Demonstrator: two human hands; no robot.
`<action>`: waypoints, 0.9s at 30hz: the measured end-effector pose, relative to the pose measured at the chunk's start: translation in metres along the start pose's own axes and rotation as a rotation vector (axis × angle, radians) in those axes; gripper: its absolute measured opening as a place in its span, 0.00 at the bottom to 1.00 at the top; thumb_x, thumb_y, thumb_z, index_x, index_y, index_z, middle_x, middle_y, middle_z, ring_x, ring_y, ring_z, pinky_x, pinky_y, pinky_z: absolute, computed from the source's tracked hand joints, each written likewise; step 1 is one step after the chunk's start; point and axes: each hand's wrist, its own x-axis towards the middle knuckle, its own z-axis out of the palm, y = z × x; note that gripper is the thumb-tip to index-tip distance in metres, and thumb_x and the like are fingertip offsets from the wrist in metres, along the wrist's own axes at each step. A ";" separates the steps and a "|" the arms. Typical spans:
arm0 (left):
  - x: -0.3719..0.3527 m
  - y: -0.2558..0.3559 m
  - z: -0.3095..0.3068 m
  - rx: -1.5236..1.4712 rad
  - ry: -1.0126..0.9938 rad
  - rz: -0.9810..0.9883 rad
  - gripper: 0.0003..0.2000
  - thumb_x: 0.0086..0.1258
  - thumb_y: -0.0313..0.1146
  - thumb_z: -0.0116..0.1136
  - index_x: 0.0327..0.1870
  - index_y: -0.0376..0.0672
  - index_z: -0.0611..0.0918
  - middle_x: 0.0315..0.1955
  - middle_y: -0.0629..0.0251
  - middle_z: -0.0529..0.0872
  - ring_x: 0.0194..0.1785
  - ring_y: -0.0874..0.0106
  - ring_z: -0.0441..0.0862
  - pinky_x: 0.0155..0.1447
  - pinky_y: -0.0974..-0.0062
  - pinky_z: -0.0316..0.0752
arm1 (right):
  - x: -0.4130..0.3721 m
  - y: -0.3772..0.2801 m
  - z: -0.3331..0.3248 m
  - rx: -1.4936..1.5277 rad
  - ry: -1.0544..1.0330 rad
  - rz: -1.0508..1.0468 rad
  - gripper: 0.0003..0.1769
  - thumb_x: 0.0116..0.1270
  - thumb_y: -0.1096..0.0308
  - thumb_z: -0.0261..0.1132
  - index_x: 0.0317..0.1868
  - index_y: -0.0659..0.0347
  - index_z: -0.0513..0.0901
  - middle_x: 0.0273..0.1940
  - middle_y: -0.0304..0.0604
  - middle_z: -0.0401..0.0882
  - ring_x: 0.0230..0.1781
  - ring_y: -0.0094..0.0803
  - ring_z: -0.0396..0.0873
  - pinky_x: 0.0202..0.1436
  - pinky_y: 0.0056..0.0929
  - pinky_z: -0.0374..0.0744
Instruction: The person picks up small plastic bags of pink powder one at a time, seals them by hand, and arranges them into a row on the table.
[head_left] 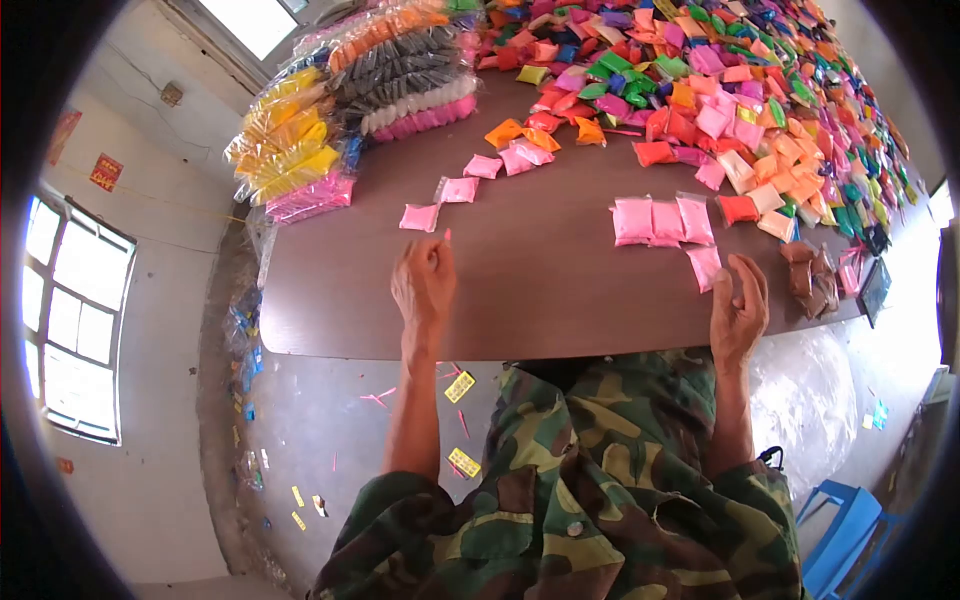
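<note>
My left hand (pixel 425 282) is over the left part of the table with its fingers curled into a pinch. A tiny pink tip shows at its fingers, too small to name. Just beyond it lies a pink packet (pixel 420 217), first in a slanting row with another pink packet (pixel 460 190) and more behind. My right hand (pixel 740 310) is at the table's right, thumb and fingers bent but apart. Its thumb is right at the edge of a single pink packet (pixel 704 269). Behind that packet, several pink packets (pixel 632 220) lie together in a small stack.
A large heap of colourful packets (pixel 690 90) covers the back right. Bagged bundles (pixel 400 80) are stacked at the back left, yellow ones (pixel 290 150) in front. Brown packets (pixel 810 278) lie right of my right hand. A blue stool (pixel 840 535) stands on the floor.
</note>
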 end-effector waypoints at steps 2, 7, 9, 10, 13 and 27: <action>0.029 -0.029 0.013 0.026 0.078 0.109 0.07 0.77 0.33 0.68 0.38 0.41 0.87 0.36 0.55 0.91 0.41 0.49 0.89 0.46 0.50 0.81 | -0.001 0.004 0.000 0.038 0.013 -0.003 0.17 0.81 0.64 0.73 0.63 0.61 0.91 0.65 0.44 0.89 0.63 0.36 0.87 0.50 0.31 0.82; 0.074 -0.074 0.039 -0.102 -0.036 -0.042 0.09 0.79 0.34 0.67 0.37 0.41 0.86 0.34 0.59 0.91 0.42 0.50 0.89 0.47 0.52 0.81 | -0.001 0.012 0.001 0.081 0.070 -0.052 0.15 0.81 0.68 0.72 0.63 0.61 0.92 0.65 0.42 0.90 0.56 0.26 0.85 0.45 0.24 0.76; 0.068 -0.065 0.042 -0.249 -0.210 -0.216 0.09 0.80 0.35 0.66 0.37 0.42 0.86 0.32 0.61 0.91 0.43 0.51 0.89 0.47 0.52 0.81 | -0.001 0.010 0.001 0.119 0.074 -0.016 0.15 0.80 0.67 0.73 0.62 0.62 0.91 0.65 0.45 0.89 0.62 0.35 0.87 0.52 0.30 0.83; 0.061 -0.055 0.040 -0.215 -0.199 -0.157 0.09 0.80 0.35 0.67 0.37 0.43 0.86 0.31 0.62 0.91 0.43 0.51 0.89 0.47 0.52 0.81 | -0.001 0.008 0.002 0.113 0.104 -0.081 0.15 0.80 0.69 0.73 0.62 0.62 0.92 0.64 0.46 0.90 0.61 0.36 0.87 0.54 0.31 0.83; 0.021 -0.017 0.028 -0.122 -0.184 -0.009 0.09 0.79 0.36 0.69 0.36 0.44 0.86 0.30 0.64 0.91 0.42 0.52 0.88 0.47 0.53 0.81 | -0.004 -0.008 0.004 0.121 0.119 -0.230 0.14 0.77 0.72 0.74 0.60 0.63 0.92 0.60 0.49 0.91 0.59 0.39 0.89 0.59 0.33 0.85; -0.058 0.112 0.005 -0.512 -0.484 -0.177 0.09 0.78 0.34 0.73 0.48 0.37 0.93 0.39 0.54 0.95 0.42 0.61 0.92 0.50 0.64 0.85 | -0.038 -0.100 0.053 0.179 -0.574 -0.437 0.17 0.65 0.72 0.79 0.54 0.56 0.90 0.58 0.43 0.87 0.56 0.48 0.89 0.58 0.46 0.89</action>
